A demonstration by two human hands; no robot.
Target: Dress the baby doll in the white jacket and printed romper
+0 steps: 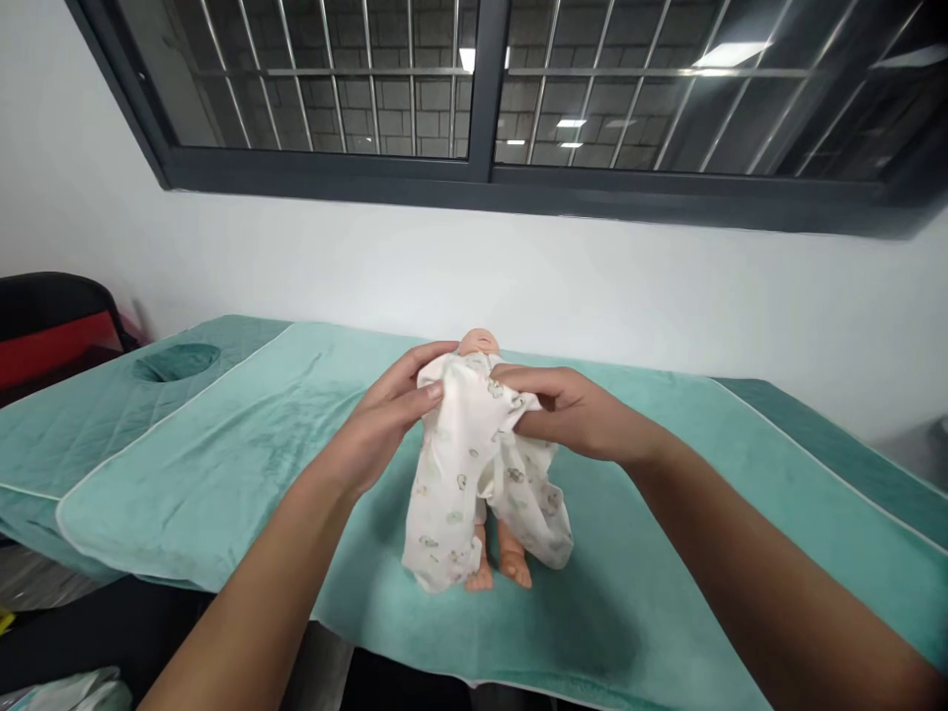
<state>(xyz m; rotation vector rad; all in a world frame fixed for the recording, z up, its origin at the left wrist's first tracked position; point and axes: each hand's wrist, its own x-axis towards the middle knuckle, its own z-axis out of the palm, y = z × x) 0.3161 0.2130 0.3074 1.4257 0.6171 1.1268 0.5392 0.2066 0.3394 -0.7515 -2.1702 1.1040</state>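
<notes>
A baby doll (478, 345) lies on its back on a teal towel (244, 444), head toward the wall, bare feet (498, 568) toward me. A white printed baby garment (474, 464) hangs over its body and legs. My left hand (389, 415) pinches the garment's upper left edge, fingers closed on the cloth. My right hand (567, 410) grips the upper right edge, fingers curled into the fabric. Both hands hold the cloth lifted above the doll's chest. The doll's torso and arms are hidden under the garment.
The towel covers a teal massage table (851, 454) with a face hole (176, 362) at the left end. A white wall and a barred window (481, 89) stand behind. A black and red chair (51, 326) sits at far left. White packaging (66, 689) lies at bottom left.
</notes>
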